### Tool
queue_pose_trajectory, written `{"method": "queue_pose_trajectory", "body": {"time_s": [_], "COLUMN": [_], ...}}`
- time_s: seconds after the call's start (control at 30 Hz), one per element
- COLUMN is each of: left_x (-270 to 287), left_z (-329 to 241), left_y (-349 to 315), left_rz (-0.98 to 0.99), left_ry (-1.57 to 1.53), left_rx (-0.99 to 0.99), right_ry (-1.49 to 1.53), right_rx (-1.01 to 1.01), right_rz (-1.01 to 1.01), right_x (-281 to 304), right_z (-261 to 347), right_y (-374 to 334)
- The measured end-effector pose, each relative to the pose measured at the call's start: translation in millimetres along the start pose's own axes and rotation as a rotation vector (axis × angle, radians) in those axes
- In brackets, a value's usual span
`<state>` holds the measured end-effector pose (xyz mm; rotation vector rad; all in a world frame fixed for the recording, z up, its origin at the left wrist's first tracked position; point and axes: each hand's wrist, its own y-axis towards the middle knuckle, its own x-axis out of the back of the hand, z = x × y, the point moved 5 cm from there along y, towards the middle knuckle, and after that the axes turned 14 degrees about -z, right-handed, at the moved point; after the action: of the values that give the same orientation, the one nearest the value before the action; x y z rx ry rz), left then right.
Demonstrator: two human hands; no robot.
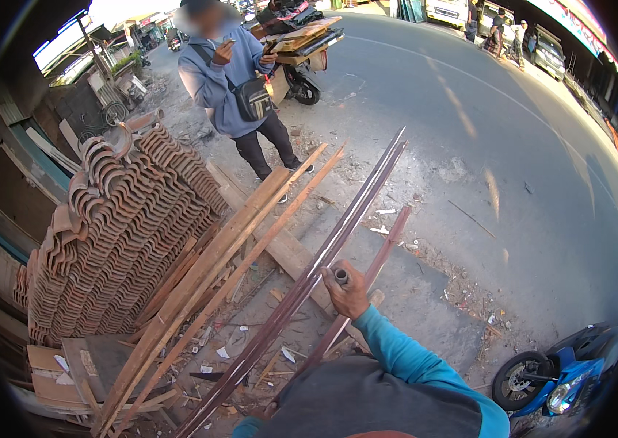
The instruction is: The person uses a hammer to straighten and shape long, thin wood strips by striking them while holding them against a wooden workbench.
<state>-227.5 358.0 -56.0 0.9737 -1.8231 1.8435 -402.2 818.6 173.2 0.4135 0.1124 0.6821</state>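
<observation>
My right hand (351, 293) is closed around a tool with a round, dark end (340, 276) that faces up out of the fist; the rest of it is mostly hidden. Below that hand lie long dark red-brown wooden strips (302, 285) with pale edges, side by side. A separate dark red strip (383, 252) slants past the hand on its right. Only a bit of my left hand (270, 409) shows at the lower edge, beside the strips; my body covers its fingers.
Bare wooden beams (207, 281) slant along the left, beside a tall stack of curved clay roof tiles (130, 233). A person in a blue hoodie (225, 87) stands ahead near a loaded motorbike (302, 84). A blue motorbike (572, 372) stands lower right. Road (470, 131) curves beyond; debris litters the ground.
</observation>
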Motion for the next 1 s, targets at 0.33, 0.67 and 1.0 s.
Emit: {"method": "queue_pose_trajectory", "body": {"time_s": [0.33, 0.67, 1.0], "left_x": [2.7, -2.7, 15.6], "left_z": [1.3, -5.2, -29.6], "left_y": [7.1, 10.0, -10.7], "left_rz": [-0.002, -0.030, 0.018], "left_ry": [0.032, -0.194, -0.075], "left_rx": [0.041, -0.169, -0.091], "right_ry": [-0.010, -0.065, -0.050], "right_rx": [0.002, 0.024, 0.081], "right_rz": [0.043, 0.054, 0.093], "right_x": [-3.5, -16.0, -52.0], "right_z": [-2.4, 5.9, 2.9], "right_y": [1.2, 5.0, 6.0]}}
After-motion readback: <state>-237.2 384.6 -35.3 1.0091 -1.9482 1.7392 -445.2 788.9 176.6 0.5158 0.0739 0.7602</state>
